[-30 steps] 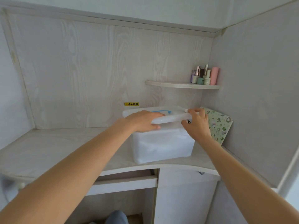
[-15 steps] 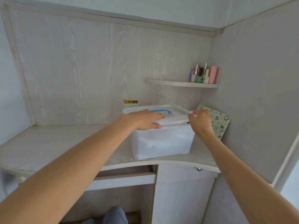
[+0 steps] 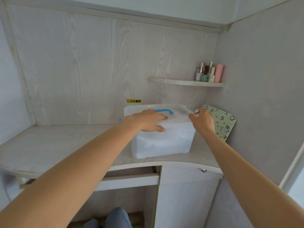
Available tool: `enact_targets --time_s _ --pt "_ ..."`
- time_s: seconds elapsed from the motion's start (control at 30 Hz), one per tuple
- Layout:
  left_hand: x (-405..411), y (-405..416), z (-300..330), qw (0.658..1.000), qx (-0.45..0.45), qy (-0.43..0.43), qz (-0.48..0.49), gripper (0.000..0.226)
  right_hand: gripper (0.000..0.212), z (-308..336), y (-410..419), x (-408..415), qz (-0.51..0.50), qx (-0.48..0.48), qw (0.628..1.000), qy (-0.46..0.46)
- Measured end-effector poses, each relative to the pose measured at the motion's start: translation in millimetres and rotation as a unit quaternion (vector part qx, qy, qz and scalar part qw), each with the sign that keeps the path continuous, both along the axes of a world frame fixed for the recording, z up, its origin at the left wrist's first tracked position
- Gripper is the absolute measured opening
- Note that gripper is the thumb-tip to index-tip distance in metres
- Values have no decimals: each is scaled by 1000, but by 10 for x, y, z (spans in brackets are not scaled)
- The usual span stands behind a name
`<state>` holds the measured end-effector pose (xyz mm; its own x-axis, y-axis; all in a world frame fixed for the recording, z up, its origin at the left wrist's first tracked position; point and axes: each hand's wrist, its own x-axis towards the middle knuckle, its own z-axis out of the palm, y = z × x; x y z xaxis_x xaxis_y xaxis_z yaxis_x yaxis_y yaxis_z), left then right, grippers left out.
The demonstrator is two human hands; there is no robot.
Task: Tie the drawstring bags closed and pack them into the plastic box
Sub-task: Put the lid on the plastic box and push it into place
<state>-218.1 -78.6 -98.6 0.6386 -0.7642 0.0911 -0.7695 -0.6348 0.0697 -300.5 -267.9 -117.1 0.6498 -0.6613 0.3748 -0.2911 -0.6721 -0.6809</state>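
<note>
Pale wood-grain desk (image 3: 49, 145) holds the plastic box (image 3: 162, 142) by the back wall; left hand (image 3: 148, 120) lies flat on its lid (image 3: 177, 116), fingers straight; right hand (image 3: 203, 120) pinches the lid's right edge; press evenly w/ both so it seats; bags not visible.

A pale wood-grain desk (image 3: 54, 145) is carrying a translucent plastic box (image 3: 162, 142), which is sitting under the left hand (image 3: 148, 120) and just left of the right hand (image 3: 203, 120). A green patterned board (image 3: 223, 124) is standing on the desk just beyond the right hand, leaning against the side wall. Above the right hand, a small corner shelf (image 3: 181, 81) is holding a cluster of little bottles (image 3: 209, 72).
</note>
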Motion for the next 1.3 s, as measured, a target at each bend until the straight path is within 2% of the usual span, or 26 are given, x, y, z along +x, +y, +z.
enact_targets --time_s 0.13,0.27,0.37,0.63,0.73,0.83,0.97,1.03,1.1,1.17,1.2,1.23,1.3 --pt "52 -42 -25 1000 -4 5 3 61 45 -8 -85 20 12 7 1000 -8" --pt "43 -72 46 1000 20 4 -7 60 39 12 -118 67 9 88 995 -35" --pt "49 -52 96 999 31 6 -7 59 29 46 -139 84 -19 103 993 -55" --pt "95 -94 205 999 49 11 -8 69 16 140 -200 105 -33 72 996 36" --pt "124 -134 173 998 54 -8 14 71 30 104 -254 186 -36 77 996 37" --pt "170 -142 135 998 59 20 -1 72 29 61 -355 239 -25 94 995 36" --pt "200 -144 125 997 66 29 -11 72 27 -2 -415 298 -26 161 987 15" --pt "202 -144 138 997 66 30 -8 70 48 -32 -428 326 -37 190 981 3" --pt "204 -146 152 997 70 31 -8 69 58 -42 -414 314 -1 280 960 -21" --pt "203 -151 154 997 72 32 -8 68 53 -49 -424 306 43 385 920 -53" --pt "199 -150 152 997 72 31 -9 68 52 -54 -423 302 52 405 910 -63" --pt "196 -151 152 997 71 31 -9 68 52 -62 -432 313 52 401 912 -73" --pt "195 -149 155 997 67 31 -7 68 55 -60 -436 325 27 310 948 -72"
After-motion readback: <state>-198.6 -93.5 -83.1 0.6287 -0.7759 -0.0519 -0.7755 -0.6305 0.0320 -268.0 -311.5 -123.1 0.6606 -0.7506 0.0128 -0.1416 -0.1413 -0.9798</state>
